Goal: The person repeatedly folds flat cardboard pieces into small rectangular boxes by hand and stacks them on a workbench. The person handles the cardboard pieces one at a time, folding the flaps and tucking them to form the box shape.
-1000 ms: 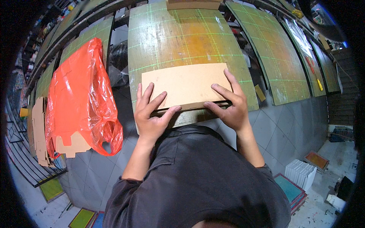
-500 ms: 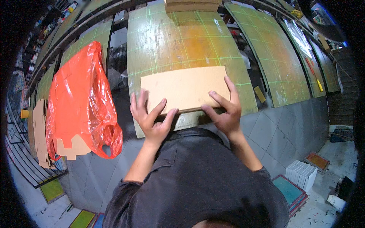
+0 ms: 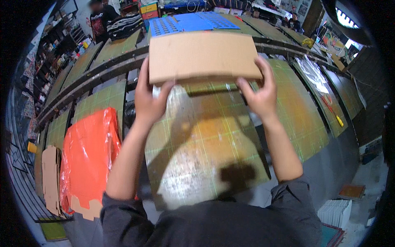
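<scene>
A flat brown cardboard box (image 3: 201,55) is gripped by its two ends at the far end of the middle board (image 3: 205,131). My left hand (image 3: 151,103) closes round the left end, thumb on the near edge and fingers along the side. At the opposite end, my right hand (image 3: 263,96) holds it the same way. Both arms reach forward over the board, and their shadow falls on it. What lies directly under the box is mostly hidden; I cannot tell whether it touches other boxes.
To the left, an orange plastic bag (image 3: 90,152) lies over flat cardboard pieces (image 3: 52,177). A yellow-handled tool (image 3: 339,120) rests on a right-hand board. Dark rails (image 3: 94,84) run behind the boards. Beyond is a blue perforated sheet (image 3: 193,22); a person (image 3: 101,20) stands far left.
Both hands have carried the cardboard box from the board's near edge to its far end, with my arms stretching out. My view has tilted up, showing more of the room.
</scene>
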A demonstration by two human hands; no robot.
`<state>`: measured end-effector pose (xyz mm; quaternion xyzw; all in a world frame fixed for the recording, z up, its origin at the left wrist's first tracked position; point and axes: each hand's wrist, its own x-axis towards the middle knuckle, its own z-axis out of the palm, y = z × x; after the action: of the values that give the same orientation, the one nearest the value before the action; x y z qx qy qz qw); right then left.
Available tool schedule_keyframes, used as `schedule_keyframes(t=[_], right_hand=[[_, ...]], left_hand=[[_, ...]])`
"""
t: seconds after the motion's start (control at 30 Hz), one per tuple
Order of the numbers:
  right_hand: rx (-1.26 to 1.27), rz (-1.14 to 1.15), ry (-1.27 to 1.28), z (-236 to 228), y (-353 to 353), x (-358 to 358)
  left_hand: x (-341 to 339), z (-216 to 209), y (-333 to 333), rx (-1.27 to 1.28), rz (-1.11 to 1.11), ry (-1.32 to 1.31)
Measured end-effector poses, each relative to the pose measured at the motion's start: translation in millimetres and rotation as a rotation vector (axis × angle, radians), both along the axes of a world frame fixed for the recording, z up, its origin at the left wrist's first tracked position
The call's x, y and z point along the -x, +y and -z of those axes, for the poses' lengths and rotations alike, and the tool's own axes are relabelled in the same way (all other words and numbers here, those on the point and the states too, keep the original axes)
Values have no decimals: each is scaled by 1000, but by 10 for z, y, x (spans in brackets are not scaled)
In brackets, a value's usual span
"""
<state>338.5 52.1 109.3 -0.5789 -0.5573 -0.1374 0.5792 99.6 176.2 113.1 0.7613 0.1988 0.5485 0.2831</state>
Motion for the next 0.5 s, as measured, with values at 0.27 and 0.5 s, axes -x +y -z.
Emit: schedule_keyframes(t=[0.27, 0.5], right_hand=[[213, 128, -164, 534, 1942, -1312], [119, -229, 717, 677, 1942, -1132]], left_hand=[[-1191, 428, 1843, 323, -82, 230], [-1202, 835, 1898, 500, 13, 42]])
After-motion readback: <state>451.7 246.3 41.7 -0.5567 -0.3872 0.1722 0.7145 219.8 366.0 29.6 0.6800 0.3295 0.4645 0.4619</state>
